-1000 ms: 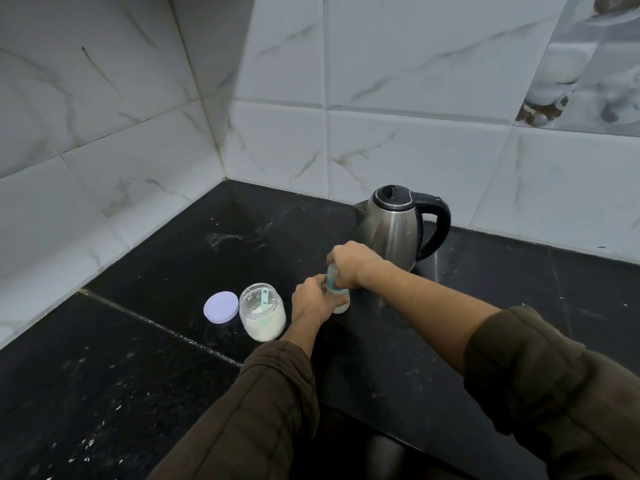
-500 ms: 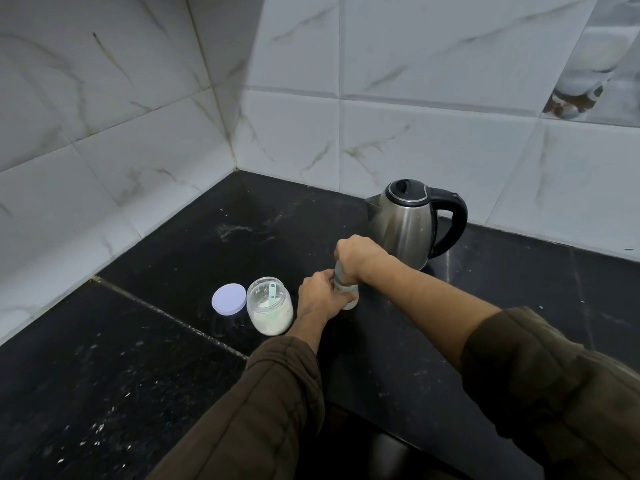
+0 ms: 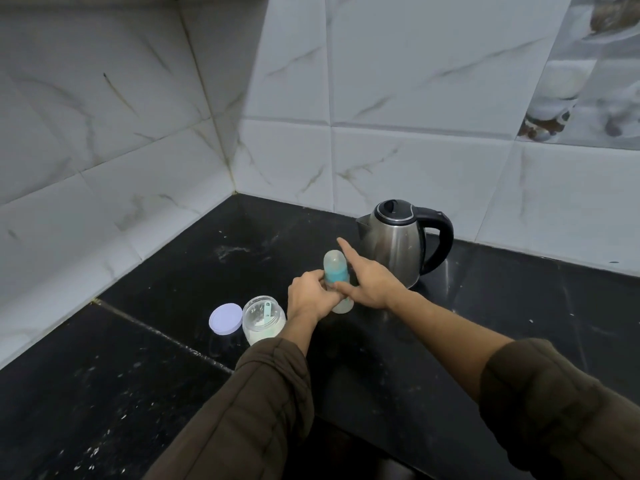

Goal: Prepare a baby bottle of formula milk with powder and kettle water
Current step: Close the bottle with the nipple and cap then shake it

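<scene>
Your left hand (image 3: pixel 313 296) is gripping the baby bottle (image 3: pixel 335 271) low on its body, fingers curling round it; the bottle is standing upright on the black desk (image 3: pixel 433 358), right between your two hands, with its clear cap on over the teal collar. Your right hand (image 3: pixel 369 282) is lying slack on the bottle's other side; the index finger is stretching straight out past the cap, the thumb is resting against the bottle just under the collar, and the hand is clasping nothing. Just beyond your right hand the steel kettle (image 3: pixel 394 240) is sitting with its lid down and its black handle pointing away from both hands; I cannot tell whether your knuckles are touching it. Close beside your left wrist the powder jar (image 3: pixel 264 320) is standing open, white powder inside and a teal scoop (image 3: pixel 267 308) leaning in it; its lilac lid (image 3: pixel 225 317) is lying flat on the desk, on the jar's far side from your hand. Both dark sleeves (image 3: pixel 263 403) are sitting pushed up off your forearms.
</scene>
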`<state>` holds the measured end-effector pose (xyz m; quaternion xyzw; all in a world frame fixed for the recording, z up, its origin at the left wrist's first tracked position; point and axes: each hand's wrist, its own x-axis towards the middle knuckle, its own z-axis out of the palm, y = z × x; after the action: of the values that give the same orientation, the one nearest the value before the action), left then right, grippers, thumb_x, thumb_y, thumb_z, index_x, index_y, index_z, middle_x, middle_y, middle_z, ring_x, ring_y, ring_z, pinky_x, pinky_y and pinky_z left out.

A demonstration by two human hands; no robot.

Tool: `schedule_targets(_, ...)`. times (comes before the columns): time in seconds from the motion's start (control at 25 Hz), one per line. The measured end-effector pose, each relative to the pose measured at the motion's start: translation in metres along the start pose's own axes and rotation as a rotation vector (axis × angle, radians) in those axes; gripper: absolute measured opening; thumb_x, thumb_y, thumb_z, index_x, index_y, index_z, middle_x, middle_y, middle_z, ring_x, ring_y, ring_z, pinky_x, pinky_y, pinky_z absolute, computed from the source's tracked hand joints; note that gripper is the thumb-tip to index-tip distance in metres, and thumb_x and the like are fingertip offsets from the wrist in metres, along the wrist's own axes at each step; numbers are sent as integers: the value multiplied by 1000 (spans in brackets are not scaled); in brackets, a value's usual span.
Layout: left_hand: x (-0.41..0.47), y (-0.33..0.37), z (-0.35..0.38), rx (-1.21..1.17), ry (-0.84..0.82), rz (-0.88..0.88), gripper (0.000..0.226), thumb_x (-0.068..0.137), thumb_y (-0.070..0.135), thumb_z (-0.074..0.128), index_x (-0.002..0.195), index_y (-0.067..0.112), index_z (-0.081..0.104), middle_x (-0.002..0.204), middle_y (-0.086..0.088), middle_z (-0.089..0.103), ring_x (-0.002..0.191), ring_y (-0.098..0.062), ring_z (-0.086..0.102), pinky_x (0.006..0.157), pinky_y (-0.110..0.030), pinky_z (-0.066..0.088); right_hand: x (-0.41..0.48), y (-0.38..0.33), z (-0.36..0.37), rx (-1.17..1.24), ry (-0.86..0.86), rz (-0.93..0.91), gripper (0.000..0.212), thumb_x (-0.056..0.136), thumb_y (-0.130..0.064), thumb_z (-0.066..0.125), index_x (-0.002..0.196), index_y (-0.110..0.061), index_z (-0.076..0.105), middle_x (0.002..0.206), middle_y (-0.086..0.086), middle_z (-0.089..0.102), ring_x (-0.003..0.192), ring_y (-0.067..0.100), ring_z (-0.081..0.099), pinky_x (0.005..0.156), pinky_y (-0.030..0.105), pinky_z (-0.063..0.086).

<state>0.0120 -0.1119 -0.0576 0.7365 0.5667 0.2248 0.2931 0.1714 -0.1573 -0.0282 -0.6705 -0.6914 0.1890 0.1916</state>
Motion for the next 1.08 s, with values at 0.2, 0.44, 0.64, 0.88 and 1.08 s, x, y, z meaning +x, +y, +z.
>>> schedule_targets(0.2,-4,26,-19,-92,144,152,31,73,58,76,87,31,69,67,10,66,71,-9,63,64,-22,47,-5,-8,-23,218,71,-74,103,99,-42,64,163,-41,-16,123,6,72,92,16,70,97,39,55)
schedule_targets(0.44,-1,57,-48,-83,373,290,39,68,63,73,76,25,68,65,7,60,64,-11,58,63,-29,50,10,-35,-60,297,167,-180,111,95,-31,71,165,-33,-14,105,-4,67,88,9,66,87,27,52)
schedule_targets(0.64,8,75,-72,-64,375,386,37,68,59,70,85,26,74,68,9,64,67,-9,62,69,-30,55,23,-44,-74,292,347,-257,83,96,-33,72,158,-31,18,92,-7,65,79,13,66,76,33,53)
schedule_targets(0.88,10,67,-98,-168,478,282,61,89,59,62,138,23,61,90,17,70,89,-3,65,93,-27,50,33,-51,-134,1124,764,19,77,97,-30,74,156,-38,25,125,1,57,104,25,72,74,44,67)
schedule_targets(1.08,18,77,-109,-150,498,97,48,99,42,55,140,17,60,90,14,66,90,-9,58,98,-34,46,32,-88,-164,1388,318,-66,68,99,-32,72,154,-35,31,131,6,60,98,38,76,70,47,65)
